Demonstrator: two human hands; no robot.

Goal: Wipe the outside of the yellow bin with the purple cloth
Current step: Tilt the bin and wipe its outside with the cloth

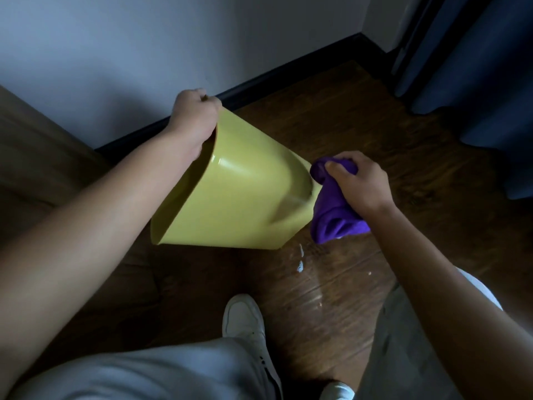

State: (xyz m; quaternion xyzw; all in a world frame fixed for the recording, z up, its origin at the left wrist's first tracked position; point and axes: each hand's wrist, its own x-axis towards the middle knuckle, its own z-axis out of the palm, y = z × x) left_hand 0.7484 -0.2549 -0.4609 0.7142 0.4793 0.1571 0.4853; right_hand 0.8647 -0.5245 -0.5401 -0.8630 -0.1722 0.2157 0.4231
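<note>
Bin (pixel 230 203) tipped, left hand (pixel 193 116) gripping rim; right hand (pixel 360 183) clutching bunched cloth (pixel 331 215) at base: suggest flattening cloth, overlapping strokes.

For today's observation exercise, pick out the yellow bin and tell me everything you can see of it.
The yellow bin is plain, glossy and plastic-looking, tapering from a wide rim to a narrower base. It is tipped on its side above the wooden floor, rim toward the left, base toward the right. The left hand grips the rim at its upper edge. The purple cloth, bunched in the right hand, sits against the base end.
</note>
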